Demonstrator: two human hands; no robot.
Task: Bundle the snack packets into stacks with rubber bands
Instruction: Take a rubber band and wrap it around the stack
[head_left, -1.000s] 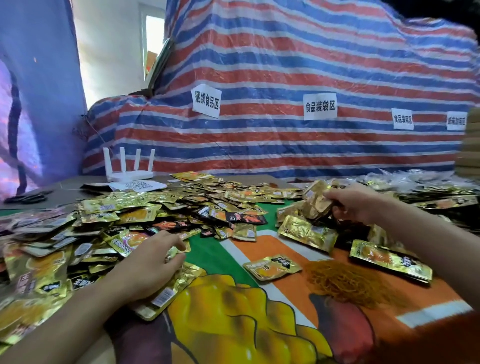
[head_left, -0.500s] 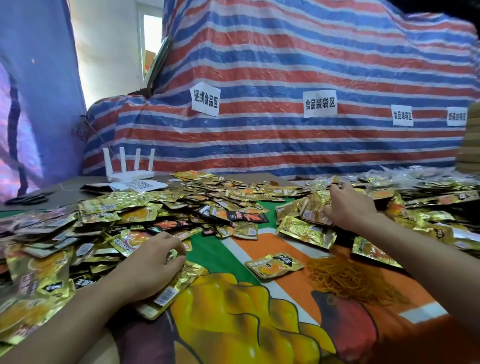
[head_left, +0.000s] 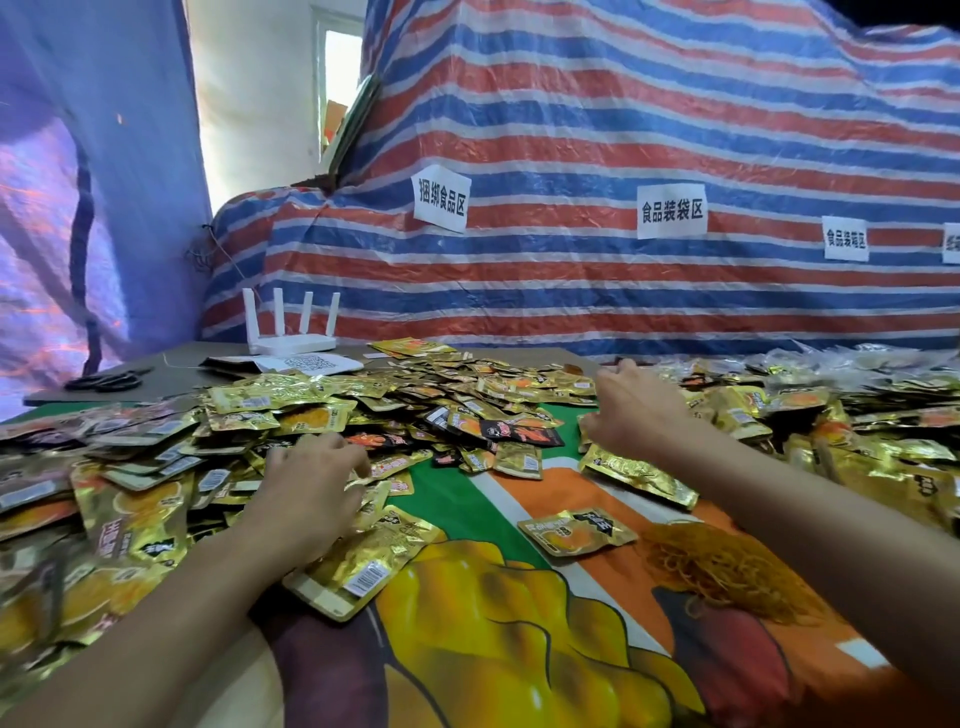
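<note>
Right hand shift: since a second earlier, your right hand (head_left: 639, 410) had reached farther out over the right-hand heap, and the clump of packets it had lifted no longer showed in it.
Right hand state: its fingers were stretched forward, the back of the hand toward the camera, with nothing visibly held.
Left hand shift: your left hand (head_left: 311, 488) had barely moved.
Left hand state: it lay knuckles-up on a small gold stack (head_left: 363, 566) at the edge of the left heap, fingers curled down. Whether they gripped the stack or only pressed on it could not be told from this view.
Hands: they were well apart, one at each heap.
Snack packets: the snack packets (head_left: 291, 410) lay loose in heaps across the far and left parts of the surface (head_left: 457, 499), with more to the right. None showed a band yet.
Loose packet: one loose packet (head_left: 576, 530) lay alone, just beside the rubber bands.
Rubber bands: the rubber bands (head_left: 727, 566) sat in an orange tangle near your right forearm, untouched.
Risk, stack: the foil looked slick, so the stack under your left hand could have fanned out if you eased off before banding.
Risk, forearm: your right arm passed close over the tangle, and dragging it back low could have scattered the bands.
Risk, bands: pulling one from the tangle could have brought up several.
</note>
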